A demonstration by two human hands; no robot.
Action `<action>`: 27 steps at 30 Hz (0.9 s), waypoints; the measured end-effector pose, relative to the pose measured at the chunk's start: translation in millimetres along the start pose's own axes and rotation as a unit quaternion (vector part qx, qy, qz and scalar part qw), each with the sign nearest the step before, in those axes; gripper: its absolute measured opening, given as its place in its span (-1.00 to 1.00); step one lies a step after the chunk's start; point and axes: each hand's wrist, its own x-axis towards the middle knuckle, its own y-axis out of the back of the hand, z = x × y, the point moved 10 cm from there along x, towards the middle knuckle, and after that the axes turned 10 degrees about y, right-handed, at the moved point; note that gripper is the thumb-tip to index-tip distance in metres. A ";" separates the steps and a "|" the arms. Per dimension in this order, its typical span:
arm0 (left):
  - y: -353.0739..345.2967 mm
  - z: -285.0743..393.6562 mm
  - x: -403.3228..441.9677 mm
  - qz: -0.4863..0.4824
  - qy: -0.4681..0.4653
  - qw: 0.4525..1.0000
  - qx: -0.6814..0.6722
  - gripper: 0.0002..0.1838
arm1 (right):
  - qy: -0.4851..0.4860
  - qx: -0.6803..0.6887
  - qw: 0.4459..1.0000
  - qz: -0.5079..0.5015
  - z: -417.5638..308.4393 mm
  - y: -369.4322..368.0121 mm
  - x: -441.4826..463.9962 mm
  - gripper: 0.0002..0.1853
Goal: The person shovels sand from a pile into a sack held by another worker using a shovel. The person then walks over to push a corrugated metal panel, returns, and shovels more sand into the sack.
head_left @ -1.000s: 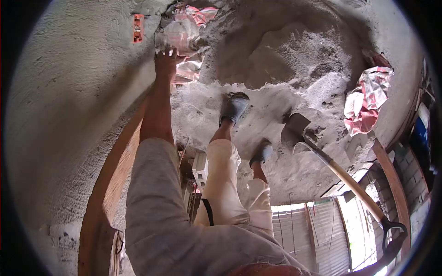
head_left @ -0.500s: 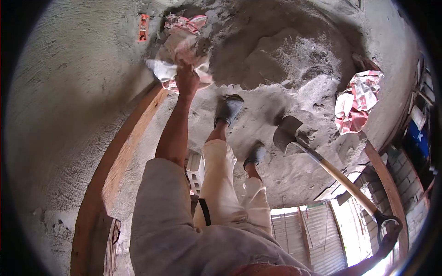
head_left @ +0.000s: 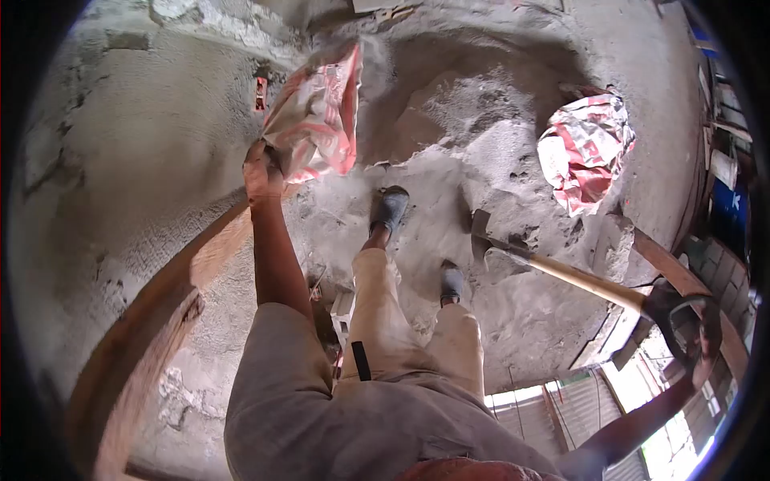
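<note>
My left hand (head_left: 263,172) is closed on the edge of a red-and-white woven sack (head_left: 317,120), which hangs limp and opened out at the upper left. At the lower right my right hand (head_left: 706,337) grips the black D-shaped handle of a shovel (head_left: 573,276). The shovel's wooden shaft slants toward the middle, and its blade, seen nearly edge-on, is at the sandy ground by my feet. A heap of grey sand or cement mix (head_left: 489,104) lies beyond my feet, to the right of the sack.
Another crumpled red-and-white sack (head_left: 589,152) lies right of the heap. A wooden beam (head_left: 184,272) runs along the left, and a second wooden plank (head_left: 674,272) stands at the right. A small orange object (head_left: 261,94) is near the left sack. A hollow block (head_left: 342,309) sits beside my leg.
My left hand has moved left, and the bunched sack in it is now lifted and spread out. My right hand has risen with the shovel handle, turning the blade edge-on.
</note>
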 end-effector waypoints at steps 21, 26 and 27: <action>-199.1 76.1 -332.9 -0.107 -0.141 0.960 0.215 -0.72 | 0.149 0.168 0.971 -0.081 -95.4 -61.3 -161.3 -0.85; -179.3 106.7 -349.0 -0.020 -0.228 0.770 0.596 -0.66 | 0.157 0.133 0.977 -0.054 -115.7 -67.7 -179.9 -0.84; -169.6 105.9 -350.9 -0.052 -0.271 0.731 0.624 -0.62 | 0.150 0.128 0.978 -0.063 -119.1 -75.9 -180.6 -0.84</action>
